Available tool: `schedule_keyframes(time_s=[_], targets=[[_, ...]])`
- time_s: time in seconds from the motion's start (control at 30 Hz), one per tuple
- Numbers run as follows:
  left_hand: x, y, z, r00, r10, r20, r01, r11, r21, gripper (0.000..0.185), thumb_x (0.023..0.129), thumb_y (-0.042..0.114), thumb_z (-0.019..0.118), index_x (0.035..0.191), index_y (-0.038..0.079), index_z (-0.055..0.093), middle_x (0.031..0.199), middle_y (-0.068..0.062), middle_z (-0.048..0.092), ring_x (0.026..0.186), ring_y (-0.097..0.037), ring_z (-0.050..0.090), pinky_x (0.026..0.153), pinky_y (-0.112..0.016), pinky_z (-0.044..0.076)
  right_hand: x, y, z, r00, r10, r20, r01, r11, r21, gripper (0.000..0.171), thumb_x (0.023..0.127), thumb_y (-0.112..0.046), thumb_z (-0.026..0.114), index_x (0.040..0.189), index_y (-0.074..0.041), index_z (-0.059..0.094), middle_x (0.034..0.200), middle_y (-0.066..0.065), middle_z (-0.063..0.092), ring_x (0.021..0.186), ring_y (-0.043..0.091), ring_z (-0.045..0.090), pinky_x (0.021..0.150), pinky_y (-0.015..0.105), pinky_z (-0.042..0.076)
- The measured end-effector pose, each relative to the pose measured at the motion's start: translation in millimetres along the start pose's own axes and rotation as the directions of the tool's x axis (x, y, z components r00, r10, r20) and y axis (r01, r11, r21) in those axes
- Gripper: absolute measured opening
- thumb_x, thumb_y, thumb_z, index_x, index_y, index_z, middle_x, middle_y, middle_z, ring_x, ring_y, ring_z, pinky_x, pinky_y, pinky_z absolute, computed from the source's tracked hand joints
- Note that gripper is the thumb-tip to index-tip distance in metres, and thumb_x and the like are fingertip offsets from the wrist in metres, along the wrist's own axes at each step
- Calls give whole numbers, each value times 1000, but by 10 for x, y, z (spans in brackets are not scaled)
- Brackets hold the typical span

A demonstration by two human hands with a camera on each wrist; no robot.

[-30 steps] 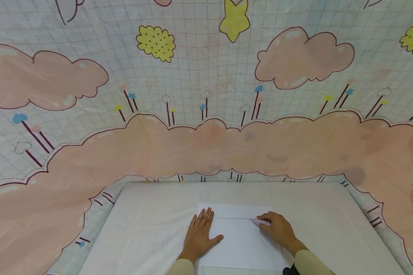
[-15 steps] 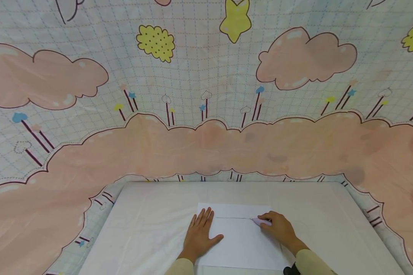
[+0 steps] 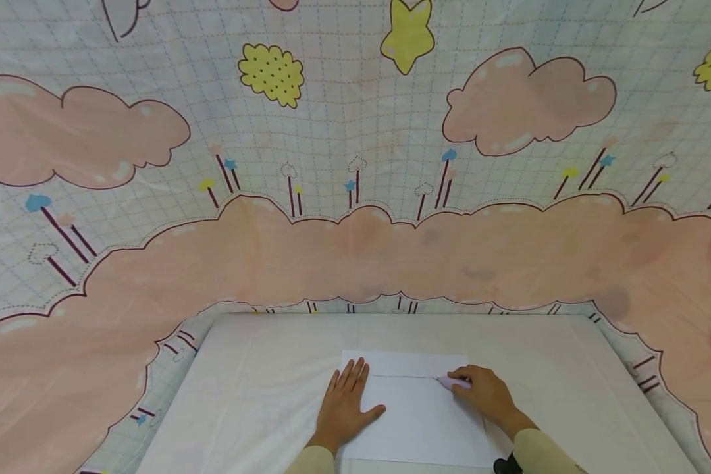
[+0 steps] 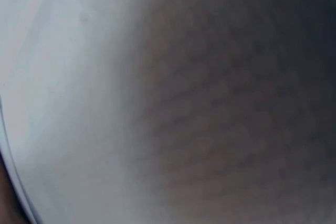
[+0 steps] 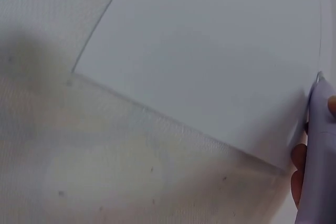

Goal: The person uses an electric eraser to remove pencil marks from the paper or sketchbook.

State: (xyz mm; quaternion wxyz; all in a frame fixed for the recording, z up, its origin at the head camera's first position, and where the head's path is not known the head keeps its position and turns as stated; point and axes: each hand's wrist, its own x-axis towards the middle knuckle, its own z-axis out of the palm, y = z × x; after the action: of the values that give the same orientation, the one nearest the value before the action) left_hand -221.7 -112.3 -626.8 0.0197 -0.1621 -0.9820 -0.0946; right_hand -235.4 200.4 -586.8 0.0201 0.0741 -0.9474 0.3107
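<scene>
On a white sheet of paper (image 3: 415, 428) my left hand (image 3: 343, 409) lies flat with straight fingers, the thumb spread to the right. A lavender utility knife (image 3: 455, 383) is pinched in my right hand (image 3: 487, 396). Its small metal tip touches the paper at the right end of a thin line (image 3: 399, 376) that runs across the upper part of the sheet. From the right wrist, the thick knife body (image 5: 319, 150) shows at the right edge with parts of the fingers (image 5: 298, 161) around it. Blurred dark shapes fill much of the left wrist view.
The paper lies on a table with a white cover (image 3: 261, 368). A pale flat edge (image 3: 415, 467) shows below the sheet. Behind the table hangs a printed cloth (image 3: 355, 257) with clouds and stars. A black object (image 3: 505, 465) sits at the right wrist.
The right hand and the knife have moved slightly to the right along the line. The left hand has stayed in place on the paper.
</scene>
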Motion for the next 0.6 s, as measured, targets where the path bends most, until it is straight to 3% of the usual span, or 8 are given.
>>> schedule_keyframes(time_s=[0.27,0.6], targets=[[-25,-18,4,1000,4,5,-4,1000,-4,96,87,82,31,157,16,25,165,3,17,152,-21,14,124,-47,13,-26,27,-29,1000,-27,8,27,999,-47,20,81,-16,79,100,-17,78,106,3,75,102,29,69,88,50,55],[-29,-42,69,999,16,-34,-16,1000,8,97,86,83,28,157,17,27,165,4,18,152,-21,16,123,-47,15,-13,-40,-14,999,-32,18,33,997,-68,20,80,-16,79,100,-18,78,105,1,75,103,27,69,89,48,55]])
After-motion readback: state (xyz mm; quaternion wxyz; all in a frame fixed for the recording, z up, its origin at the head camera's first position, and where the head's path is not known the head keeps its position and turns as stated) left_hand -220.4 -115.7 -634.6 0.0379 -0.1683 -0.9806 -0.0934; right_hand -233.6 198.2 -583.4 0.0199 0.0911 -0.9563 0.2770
